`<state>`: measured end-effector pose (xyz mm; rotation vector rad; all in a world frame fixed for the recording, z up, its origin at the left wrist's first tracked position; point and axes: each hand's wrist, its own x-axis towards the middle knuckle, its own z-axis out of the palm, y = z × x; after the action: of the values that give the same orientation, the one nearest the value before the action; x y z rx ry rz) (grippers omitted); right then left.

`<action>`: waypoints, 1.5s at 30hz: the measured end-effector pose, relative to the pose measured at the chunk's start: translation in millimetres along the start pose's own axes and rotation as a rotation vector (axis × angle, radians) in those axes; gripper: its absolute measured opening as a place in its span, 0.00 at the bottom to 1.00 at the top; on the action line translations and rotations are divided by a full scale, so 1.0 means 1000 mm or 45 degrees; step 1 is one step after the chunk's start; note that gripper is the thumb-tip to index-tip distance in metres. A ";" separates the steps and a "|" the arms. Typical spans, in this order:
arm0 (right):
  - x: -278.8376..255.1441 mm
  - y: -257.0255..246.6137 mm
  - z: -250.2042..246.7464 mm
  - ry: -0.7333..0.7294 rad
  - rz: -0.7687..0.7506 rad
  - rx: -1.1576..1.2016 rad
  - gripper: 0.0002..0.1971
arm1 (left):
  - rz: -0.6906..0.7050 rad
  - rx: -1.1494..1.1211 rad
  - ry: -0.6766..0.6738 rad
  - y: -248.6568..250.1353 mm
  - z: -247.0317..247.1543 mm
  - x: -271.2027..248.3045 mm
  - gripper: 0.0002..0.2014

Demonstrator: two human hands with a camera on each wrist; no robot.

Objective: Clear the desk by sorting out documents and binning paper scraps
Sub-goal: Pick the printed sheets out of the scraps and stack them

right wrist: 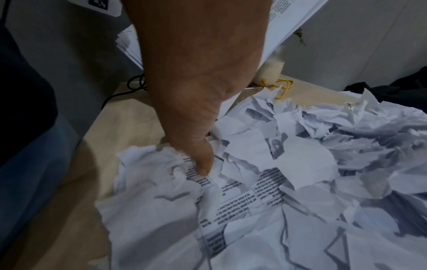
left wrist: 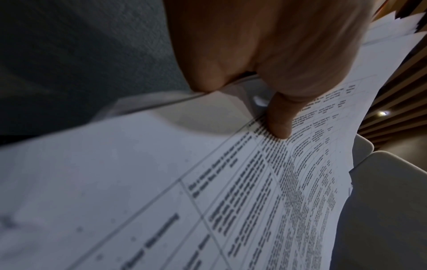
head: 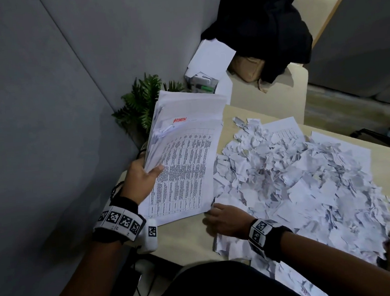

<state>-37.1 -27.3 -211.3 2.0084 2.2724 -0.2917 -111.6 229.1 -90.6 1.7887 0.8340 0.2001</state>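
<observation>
At far left, beyond the bench (head: 187,239) corner, a fern (head: 139,101) stands against the grey wall; in front of it the left hand (head: 142,177) grasps a thick stack of documents (head: 183,162), thumb pressed on the printed table of the top sheet and fingers (left wrist: 278,118) curled round the edge, the stack lifted and tilted off the bench (a red "ADMIN" stamp shows on a sheet further back); moving right, the right hand (head: 225,220) is down on the near edge of the litter, its thumb and fingers (right wrist: 203,160) pinching a torn, printed piece among the paper scraps (head: 308,181); the scraps spread in a broad heap over the middle and right of the bench, with several whole printed sheets (head: 286,131) lying half buried under them; behind, a dark garment (head: 266,25) is draped over a pale chair; no bin is in view. The work looks to be at the sorting stage, with whole pages gathered in one hand and much of the heap unsorted; the next move likely calls for judging whether the pinched piece is a page or waste, then freeing it without dragging scraps along.
</observation>
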 end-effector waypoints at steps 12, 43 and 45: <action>-0.001 0.002 -0.012 -0.228 -0.026 -0.054 0.15 | 0.008 0.058 0.023 -0.003 -0.005 -0.010 0.13; -0.056 0.062 -0.121 -0.091 -0.153 -0.144 0.09 | 0.073 0.048 -0.085 0.007 0.010 -0.017 0.13; -0.054 0.065 -0.126 0.014 -0.128 -0.141 0.08 | 0.060 0.052 -0.101 0.006 0.013 -0.016 0.13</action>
<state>41.3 -46.8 -82.7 1.8514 2.3446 -0.1593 -114.1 208.3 -86.5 1.8439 0.7447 0.1426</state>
